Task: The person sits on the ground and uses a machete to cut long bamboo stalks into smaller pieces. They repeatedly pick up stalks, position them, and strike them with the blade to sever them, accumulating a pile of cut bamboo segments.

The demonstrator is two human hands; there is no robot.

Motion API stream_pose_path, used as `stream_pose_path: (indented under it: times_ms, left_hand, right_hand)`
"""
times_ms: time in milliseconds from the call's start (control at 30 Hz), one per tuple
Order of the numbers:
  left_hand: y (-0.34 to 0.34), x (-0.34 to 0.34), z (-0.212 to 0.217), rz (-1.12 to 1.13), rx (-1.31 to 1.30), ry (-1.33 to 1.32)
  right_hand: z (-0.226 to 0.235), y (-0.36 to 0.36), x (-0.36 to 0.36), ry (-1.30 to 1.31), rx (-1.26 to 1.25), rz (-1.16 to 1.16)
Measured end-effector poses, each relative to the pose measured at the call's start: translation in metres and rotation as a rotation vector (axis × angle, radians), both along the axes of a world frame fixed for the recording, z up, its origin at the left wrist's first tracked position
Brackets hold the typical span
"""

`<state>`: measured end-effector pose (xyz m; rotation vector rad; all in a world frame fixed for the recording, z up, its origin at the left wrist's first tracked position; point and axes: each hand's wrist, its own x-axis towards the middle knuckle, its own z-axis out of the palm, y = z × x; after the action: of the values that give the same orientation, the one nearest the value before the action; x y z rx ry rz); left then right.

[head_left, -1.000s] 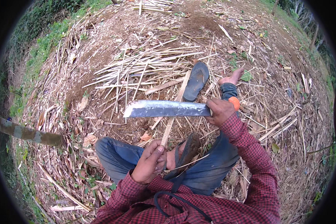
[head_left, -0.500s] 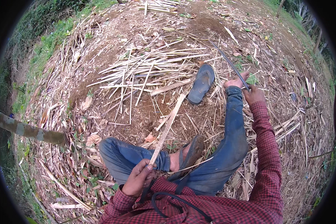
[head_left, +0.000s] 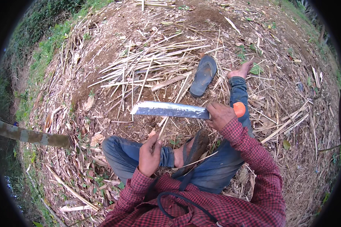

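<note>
On ground (head_left: 115,131) strewn with dry litter, the left hand (head_left: 149,158) pinches a wooden strip's (head_left: 163,126) near end; the right hand (head_left: 220,115) wraps the orange handle (head_left: 239,109) of a machete (head_left: 170,110), which crosses over the strip; beyond lies a flip-flop (head_left: 203,76).

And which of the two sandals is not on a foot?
The grey sandal lying beyond the machete, between the strip pile and the bare foot; the other sandal is worn on the tucked-in foot.
</note>
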<state>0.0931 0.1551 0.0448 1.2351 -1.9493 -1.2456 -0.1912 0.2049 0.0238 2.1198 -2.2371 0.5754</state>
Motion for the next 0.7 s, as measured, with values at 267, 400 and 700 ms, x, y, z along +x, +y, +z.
stream_pose_path:
  times_ms: [267, 400, 700]
  left_hand:
    - [0.013, 0.028, 0.009, 0.115, 0.223, 0.158]
    - [-0.056, 0.006, -0.024, 0.142, 0.066, 0.067]
    - [-0.094, -0.059, -0.044, 0.210, 0.330, 0.582]
  right_hand:
    - [-0.016, -0.031, -0.088, -0.145, 0.175, -0.619]
    - [-0.051, -0.041, -0.086, -1.188, -0.114, -0.574]
    - [-0.096, -0.029, -0.026, -1.145, -0.173, -0.323]
